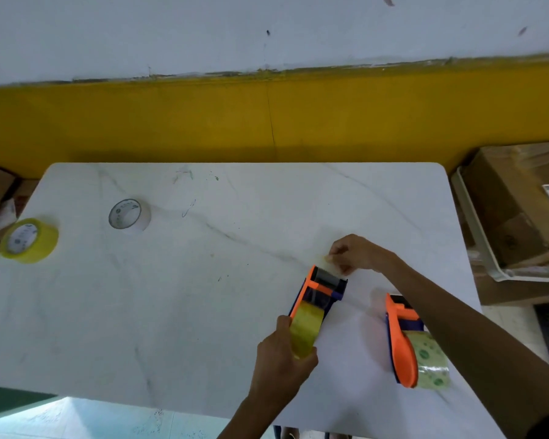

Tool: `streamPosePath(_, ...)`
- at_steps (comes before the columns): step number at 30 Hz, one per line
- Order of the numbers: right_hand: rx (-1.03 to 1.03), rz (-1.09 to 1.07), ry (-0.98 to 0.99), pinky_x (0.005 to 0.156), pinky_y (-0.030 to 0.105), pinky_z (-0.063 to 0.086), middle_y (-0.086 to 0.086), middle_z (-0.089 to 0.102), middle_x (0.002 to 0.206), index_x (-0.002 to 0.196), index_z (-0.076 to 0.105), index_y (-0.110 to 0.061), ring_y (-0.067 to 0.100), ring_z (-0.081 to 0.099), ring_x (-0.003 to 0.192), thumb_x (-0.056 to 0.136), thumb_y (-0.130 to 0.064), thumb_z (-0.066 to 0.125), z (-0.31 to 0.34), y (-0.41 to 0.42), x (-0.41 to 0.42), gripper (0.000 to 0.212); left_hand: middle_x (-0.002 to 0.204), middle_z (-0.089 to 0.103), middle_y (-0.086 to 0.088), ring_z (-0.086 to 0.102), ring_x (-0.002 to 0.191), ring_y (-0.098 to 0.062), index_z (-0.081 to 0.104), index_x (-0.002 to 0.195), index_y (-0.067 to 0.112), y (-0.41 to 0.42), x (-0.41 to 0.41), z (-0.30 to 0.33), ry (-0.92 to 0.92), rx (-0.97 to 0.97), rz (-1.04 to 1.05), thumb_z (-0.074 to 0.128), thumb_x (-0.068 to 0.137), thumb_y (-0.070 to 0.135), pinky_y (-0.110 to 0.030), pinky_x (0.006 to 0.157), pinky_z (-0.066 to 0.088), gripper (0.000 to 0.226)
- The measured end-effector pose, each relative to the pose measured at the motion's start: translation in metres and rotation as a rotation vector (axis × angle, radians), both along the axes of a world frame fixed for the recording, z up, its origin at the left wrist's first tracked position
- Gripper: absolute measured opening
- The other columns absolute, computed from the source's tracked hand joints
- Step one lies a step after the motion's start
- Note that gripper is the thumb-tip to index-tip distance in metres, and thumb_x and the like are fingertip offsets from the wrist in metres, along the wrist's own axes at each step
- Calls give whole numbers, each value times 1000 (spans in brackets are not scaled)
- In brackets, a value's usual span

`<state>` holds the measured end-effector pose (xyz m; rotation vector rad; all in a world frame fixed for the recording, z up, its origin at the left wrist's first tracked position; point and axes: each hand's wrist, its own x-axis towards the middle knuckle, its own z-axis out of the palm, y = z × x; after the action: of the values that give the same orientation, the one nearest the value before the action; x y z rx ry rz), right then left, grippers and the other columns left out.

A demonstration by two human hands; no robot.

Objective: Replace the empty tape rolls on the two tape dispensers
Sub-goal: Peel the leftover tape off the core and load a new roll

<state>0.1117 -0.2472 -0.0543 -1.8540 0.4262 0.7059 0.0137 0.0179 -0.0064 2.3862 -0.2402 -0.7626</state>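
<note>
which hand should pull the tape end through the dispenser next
Right. The right hand already pinches the tape end at the dispenser's front, while the left hand is busy gripping the yellow roll at its back, steadying it.

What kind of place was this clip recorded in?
Probably a packing or shipping area: taped cardboard boxes with a shipping label sit beside a white table, where two tape dispensers and spare tape rolls lie.

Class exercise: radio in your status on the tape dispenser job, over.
Left hand grips yellow tape roll on near dispenser. Right hand pinches tape end past the front. Second dispenser loaded, lying alongside. Nothing in the way.
</note>
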Motion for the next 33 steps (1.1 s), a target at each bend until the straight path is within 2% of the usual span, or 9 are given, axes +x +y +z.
streamPosePath(5, 278, -10, 163, 56, 19, 52, 2, 65, 68, 77, 66, -6, 12, 62, 63, 91, 2, 49, 17, 19, -17, 23, 86, 61, 10, 63, 74, -11, 41, 103, 35, 8, -1, 5, -101, -94, 24, 69, 75, 51, -26, 65, 56, 42)
streamPosePath(12, 566, -308, 234, 58, 23, 52, 4, 64, 75, 88, 60, -11, 13, 59, 60, 96, -8, 47, 16, 39, -41, 15, 88, 62, 11, 65, 75, -11, 41, 105, 34, 3, 4, 14, -161, -141, 58, 73, 74, 51, -24, 65, 58, 48)
streamPosePath(14, 625, -370, 211, 73, 29, 56, 5, 70, 90, 96, 64, -13, 19, 66, 79, 96, -20, 52, 14, 45, -47, 14, 85, 62, 11, 65, 73, -10, 42, 104, 33, 2, 4, 16, -162, -148, 60, 73, 73, 52, -25, 64, 58, 48)
streamPosePath(16, 713, -438, 125, 93, 41, 53, 10, 70, 113, 112, 67, -12, 29, 65, 105, 88, -33, 63, 12, 52, -53, 32, 80, 60, 12, 63, 70, -9, 42, 102, 33, 1, 5, 19, -160, -142, 64, 73, 72, 53, -24, 62, 56, 48)
streamPosePath(18, 823, -521, 43, 99, 47, 50, 13, 68, 122, 121, 65, -10, 31, 64, 113, 83, -40, 65, 12, 61, -61, 48, 75, 59, 12, 62, 68, -8, 44, 99, 31, -2, 6, 24, -163, -144, 82, 73, 71, 53, -24, 59, 54, 46)
streamPosePath(22, 988, -824, -7, 75, 38, 61, 12, 73, 108, 111, 70, -10, 25, 73, 93, 96, -27, 46, 17, 86, -73, 33, 70, 60, 7, 61, 62, -9, 47, 92, 27, -13, 10, 35, -174, -156, 127, 73, 70, 53, -21, 52, 49, 43)
streamPosePath(24, 1008, -907, -41, 76, 37, 60, 9, 74, 106, 117, 66, -12, 24, 73, 92, 100, -36, 40, 18, 95, -77, 40, 69, 61, 6, 62, 62, -10, 49, 90, 25, -18, 13, 36, -189, -152, 156, 71, 69, 56, -27, 54, 54, 44)
streamPosePath(30, 911, -975, -3, 78, 39, 53, 9, 76, 96, 103, 72, -9, 23, 74, 86, 97, -49, 38, 16, 110, -94, 52, 78, 63, 0, 63, 69, -17, 52, 91, 17, -26, 24, 32, -112, -72, 226, 64, 69, 62, -35, 61, 57, 51)
streamPosePath(33, 907, -991, 55, 69, 36, 52, 5, 76, 76, 71, 77, -14, 19, 74, 71, 100, -45, 35, 17, 121, -107, 59, 85, 63, -6, 64, 76, -24, 54, 90, 11, -27, 26, 30, -82, -23, 216, 62, 67, 66, -35, 63, 53, 61)
